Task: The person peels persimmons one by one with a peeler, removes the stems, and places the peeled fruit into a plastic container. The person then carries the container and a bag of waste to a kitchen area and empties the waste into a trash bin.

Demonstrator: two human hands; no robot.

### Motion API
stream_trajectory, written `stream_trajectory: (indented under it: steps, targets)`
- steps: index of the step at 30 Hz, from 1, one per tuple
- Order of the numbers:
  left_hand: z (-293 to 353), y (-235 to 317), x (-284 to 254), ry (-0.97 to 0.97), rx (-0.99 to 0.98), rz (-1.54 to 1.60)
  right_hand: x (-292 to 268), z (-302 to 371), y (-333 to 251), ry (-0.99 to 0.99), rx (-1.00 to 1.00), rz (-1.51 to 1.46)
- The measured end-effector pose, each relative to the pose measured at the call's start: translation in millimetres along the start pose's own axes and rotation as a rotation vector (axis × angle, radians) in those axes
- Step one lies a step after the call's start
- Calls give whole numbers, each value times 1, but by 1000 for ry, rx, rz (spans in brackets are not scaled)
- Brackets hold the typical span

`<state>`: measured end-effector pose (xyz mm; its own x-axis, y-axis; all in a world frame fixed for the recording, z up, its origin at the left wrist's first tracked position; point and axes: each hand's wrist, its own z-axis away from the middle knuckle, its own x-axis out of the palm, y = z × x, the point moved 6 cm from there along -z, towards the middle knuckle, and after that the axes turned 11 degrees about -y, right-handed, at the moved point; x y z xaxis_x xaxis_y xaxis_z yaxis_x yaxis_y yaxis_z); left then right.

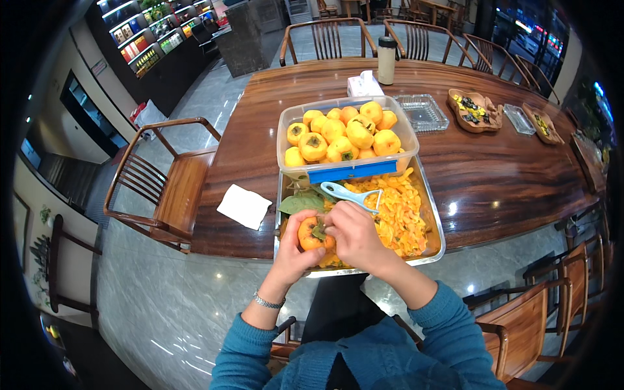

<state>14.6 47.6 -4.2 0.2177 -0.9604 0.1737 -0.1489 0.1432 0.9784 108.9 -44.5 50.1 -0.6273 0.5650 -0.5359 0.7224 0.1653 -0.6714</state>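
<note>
1. A person's left hand (294, 252) holds an orange persimmon (311, 236), fingers curled around its side, above the near left part of a metal tray (437, 227).
2. The right hand (357, 237) has its fingertips bunched at the fruit's green leafy cap (318, 229); whether they pinch it is hidden.
3. The step in hand appears to be trimming the cap before peeling; the fruit's skin looks unpeeled.
4. A pale blue peeler (338, 190) lies free over orange peelings (403, 214), just beyond the right hand.
5. Next likely calls for a steady left grip while the right hand clears the leaves, then takes the peeler.
6. Behind, a clear tub (284, 138) holds many yellow-orange persimmons (334, 130).
</note>
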Motion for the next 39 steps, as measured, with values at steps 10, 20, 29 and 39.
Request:
stream_trajectory:
  steps: [10,20,29,39]
  targets:
    - [-5,9,0,-105,-15,244,-6,-11,-5,-195,-137,-54]
    - [-9,12,-1,18,53,-229,-2,0,4,-122,-59,116]
    - [-8,18,-12,77,216,42,-6,9,14,4,226,-228]
    - [-10,27,2,74,184,-545,-6,4,-1,108,-5,98]
